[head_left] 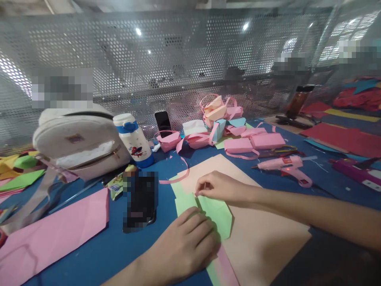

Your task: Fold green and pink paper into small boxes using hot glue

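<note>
A folded green paper (218, 214) lies over large peach sheets (253, 246) on the blue table. My right hand (218, 186) pinches the green paper's upper edge between thumb and fingers. Lower down, my left hand (190, 242) rests on the same green paper with its fingers curled and pressed together; its fingertips and whatever they hold are hidden. A pink paper strip (226, 266) sticks out below my left hand, beside more green paper.
A pink glue gun (290, 167) lies at the right, near pink paper boxes (238, 146). A dark phone (141, 202), a bottle (135, 139), a white backpack (80, 139) and pink sheets (59, 234) are at the left. A perforated metal screen (184, 59) stands behind.
</note>
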Demonstrator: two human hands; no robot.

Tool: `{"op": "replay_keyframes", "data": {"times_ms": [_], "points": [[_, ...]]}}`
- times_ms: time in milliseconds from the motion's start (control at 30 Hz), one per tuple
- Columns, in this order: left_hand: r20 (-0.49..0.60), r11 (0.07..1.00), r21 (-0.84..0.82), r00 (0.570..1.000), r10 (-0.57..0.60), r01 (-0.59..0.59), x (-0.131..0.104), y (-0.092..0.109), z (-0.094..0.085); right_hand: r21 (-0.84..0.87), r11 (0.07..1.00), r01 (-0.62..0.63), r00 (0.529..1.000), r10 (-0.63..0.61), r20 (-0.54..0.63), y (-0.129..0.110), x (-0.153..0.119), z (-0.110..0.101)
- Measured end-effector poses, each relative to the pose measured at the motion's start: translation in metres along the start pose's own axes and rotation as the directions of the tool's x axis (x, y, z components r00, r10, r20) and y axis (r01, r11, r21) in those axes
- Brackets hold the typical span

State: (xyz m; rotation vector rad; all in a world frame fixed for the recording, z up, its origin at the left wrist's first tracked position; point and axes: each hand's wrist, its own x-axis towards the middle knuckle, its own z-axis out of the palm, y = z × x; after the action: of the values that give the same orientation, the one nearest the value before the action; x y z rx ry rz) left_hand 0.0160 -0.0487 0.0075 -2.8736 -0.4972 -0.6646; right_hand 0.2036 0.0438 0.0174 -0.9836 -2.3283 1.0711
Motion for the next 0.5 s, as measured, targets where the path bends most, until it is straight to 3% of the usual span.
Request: {"op": "replay_keyframes", "data": {"times_ms": [167,367,500], "points": [[-0.034,0.996,0.083,0.999,-0.015,0.018,0.002,0.003,0.003,-0.022,1.000,0.016,0.999,-0.017,-0.050,0.005,-0.002,0.006],[-0.037,0.964,0.258,0.998,-0.048,0.056,0.000,0.010,0.007,-0.102,0.988,0.116,0.987,-0.127,-0.101,0.009,-0.005,0.011],[-0.045,0.953,0.301,0.998,-0.037,0.049,-0.004,0.012,0.009,-0.142,0.985,0.102,0.986,-0.119,-0.116,0.009,-0.005,0.012]]}}
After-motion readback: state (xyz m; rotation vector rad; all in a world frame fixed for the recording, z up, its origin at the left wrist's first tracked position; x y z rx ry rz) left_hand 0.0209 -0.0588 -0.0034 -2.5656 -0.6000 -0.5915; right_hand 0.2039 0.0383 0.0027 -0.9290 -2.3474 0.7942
